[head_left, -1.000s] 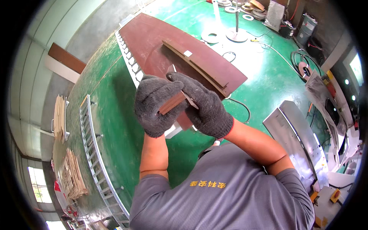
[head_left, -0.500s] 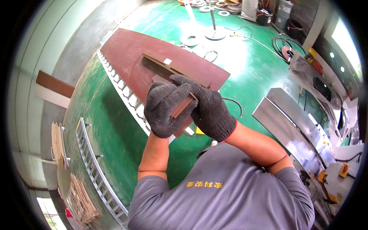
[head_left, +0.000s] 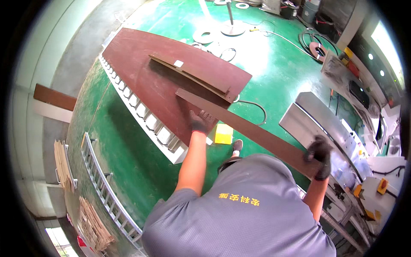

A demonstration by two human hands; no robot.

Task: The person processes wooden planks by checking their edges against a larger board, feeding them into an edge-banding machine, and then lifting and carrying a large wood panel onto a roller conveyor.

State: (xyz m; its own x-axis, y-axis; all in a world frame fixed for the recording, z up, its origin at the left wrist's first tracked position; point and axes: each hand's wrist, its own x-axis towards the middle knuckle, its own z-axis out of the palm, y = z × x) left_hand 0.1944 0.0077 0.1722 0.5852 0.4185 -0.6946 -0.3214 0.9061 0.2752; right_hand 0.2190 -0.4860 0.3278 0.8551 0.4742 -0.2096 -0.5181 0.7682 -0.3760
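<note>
A long, narrow brown board (head_left: pixel 252 130) slants from the middle of the reddish-brown table top (head_left: pixel 150 47) down to the right, past the table's edge. My left hand (head_left: pixel 202 121), in a dark knit glove, rests at the board's near edge over the table, its fingers stretched out. At the right end of the board is my right hand (head_left: pixel 319 156), gloved too and somewhat blurred, with its fingers around the board's end. Farther back on the table lies another brown strip (head_left: pixel 188 73) with a raised edge and a small white label (head_left: pixel 178 64).
Beneath the table's left side runs a row of white rollers (head_left: pixel 141 110). A yellow box (head_left: pixel 224 133) stands on the green floor by my foot. To the right is a metal machine table (head_left: pixel 299 115); a grey roller rack (head_left: pixel 105 188) stands at left.
My hands were together, holding a brown piece seen end-on. Now they are far apart, the right one moved right and nearer, and the board stretches lengthwise between them.
</note>
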